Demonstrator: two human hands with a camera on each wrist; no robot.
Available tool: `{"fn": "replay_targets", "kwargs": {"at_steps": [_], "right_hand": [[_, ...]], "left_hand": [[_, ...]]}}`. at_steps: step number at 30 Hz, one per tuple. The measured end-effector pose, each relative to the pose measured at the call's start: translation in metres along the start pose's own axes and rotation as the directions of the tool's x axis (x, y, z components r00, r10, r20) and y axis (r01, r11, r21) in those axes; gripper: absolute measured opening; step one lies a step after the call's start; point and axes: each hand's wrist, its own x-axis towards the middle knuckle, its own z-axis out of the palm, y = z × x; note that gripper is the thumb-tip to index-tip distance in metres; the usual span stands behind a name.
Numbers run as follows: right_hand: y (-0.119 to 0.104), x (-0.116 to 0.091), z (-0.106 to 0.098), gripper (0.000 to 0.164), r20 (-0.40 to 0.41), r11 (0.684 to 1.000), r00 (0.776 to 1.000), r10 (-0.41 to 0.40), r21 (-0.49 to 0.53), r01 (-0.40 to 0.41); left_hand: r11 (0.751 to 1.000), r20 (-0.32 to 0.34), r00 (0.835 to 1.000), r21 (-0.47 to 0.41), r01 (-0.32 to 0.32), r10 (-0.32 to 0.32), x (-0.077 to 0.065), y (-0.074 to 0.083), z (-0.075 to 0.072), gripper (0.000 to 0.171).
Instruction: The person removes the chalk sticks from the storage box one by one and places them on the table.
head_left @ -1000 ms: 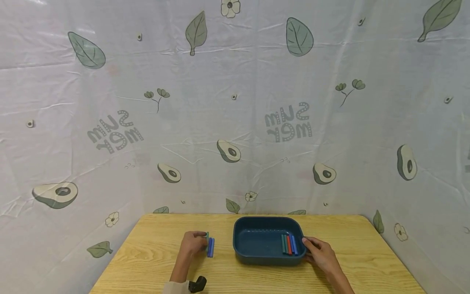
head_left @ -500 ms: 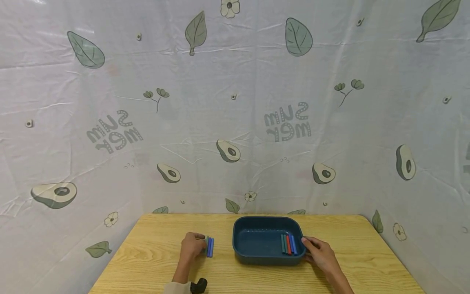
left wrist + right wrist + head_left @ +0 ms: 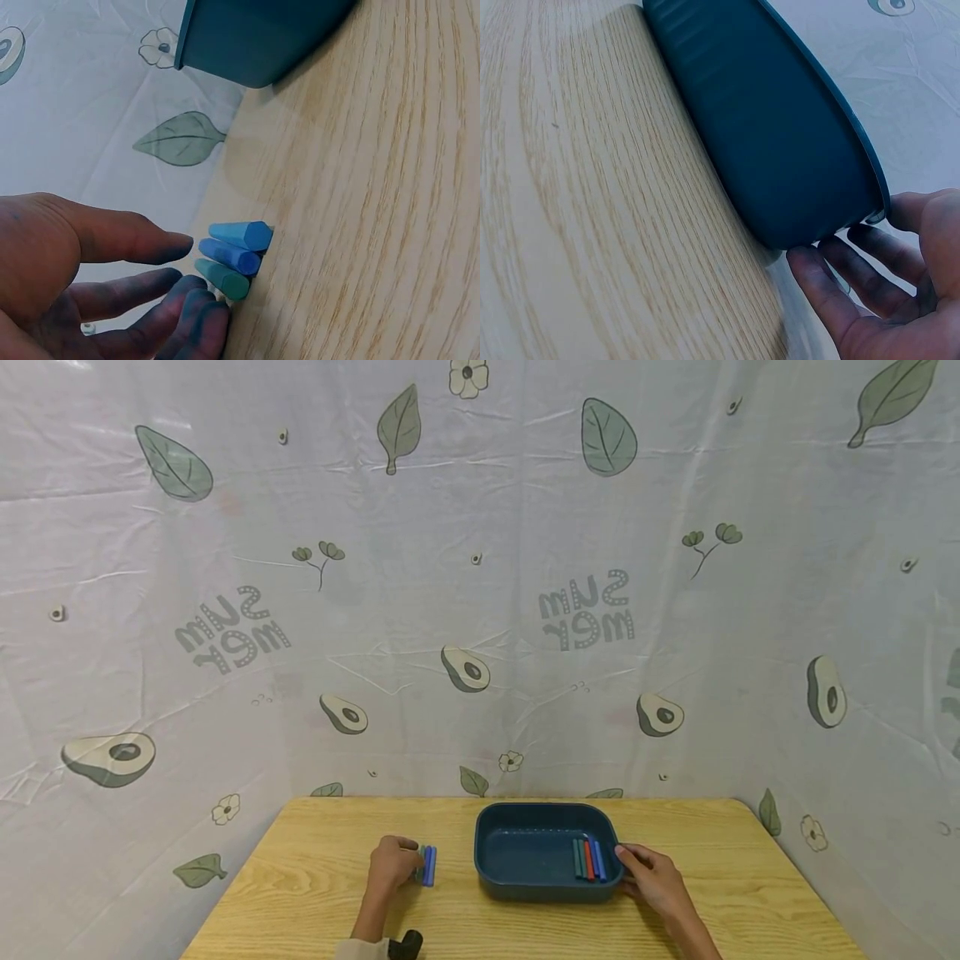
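Note:
My left hand point(image 3: 393, 862) is at the left of the table beside a row of chalk sticks. In the left wrist view the row is a light blue chalk point(image 3: 247, 235), a darker blue chalk point(image 3: 234, 257) and a green chalk point(image 3: 225, 280), side by side. The left fingertips lie against or close to the green chalk; the thumb stays apart from the row. My right hand point(image 3: 656, 881) grips the right end of a dark blue tub point(image 3: 551, 892), thumb at the rim and fingers against the outer wall. Inside, at the right, lie green chalks point(image 3: 579, 860), a red chalk point(image 3: 589, 862) and blue chalks point(image 3: 599, 862).
The light wooden table point(image 3: 480, 935) reaches back to a printed curtain point(image 3: 480, 610) with avocados and leaves. A black object point(image 3: 406, 945) sits at the left sleeve point(image 3: 362, 950).
The green chalk at the left hand, which stuck out past the far ends of the blue ones, is now drawn nearer and level with them. The right hand and tub have stayed put.

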Motion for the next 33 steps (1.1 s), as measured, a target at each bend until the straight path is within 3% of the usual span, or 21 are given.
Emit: {"fn": "replay_targets", "kwargs": {"at_steps": [6,16,22,33], "right_hand": [[0.000,-0.001,0.000,0.057,-0.007,1.000,1.000,-0.003,0.004,0.003],[0.000,-0.001,0.000,0.057,-0.003,1.000,1.000,-0.007,0.008,0.007],[-0.002,-0.002,-0.001,0.057,-0.004,1.000,1.000,-0.012,0.009,0.012],[-0.002,-0.002,0.000,0.056,0.011,0.999,1.000,-0.005,0.041,0.005]], "left_hand": [[1.000,-0.003,1.000,-0.008,0.005,-0.005,-0.003,0.007,0.000,0.038],[0.991,0.064,0.998,-0.136,-0.016,0.025,-0.004,0.030,0.002,0.047],[0.982,0.096,0.995,-0.188,-0.013,0.032,-0.001,0.045,0.011,0.048],[0.963,0.105,0.989,-0.261,-0.073,0.103,-0.004,0.079,0.032,0.041]]}}
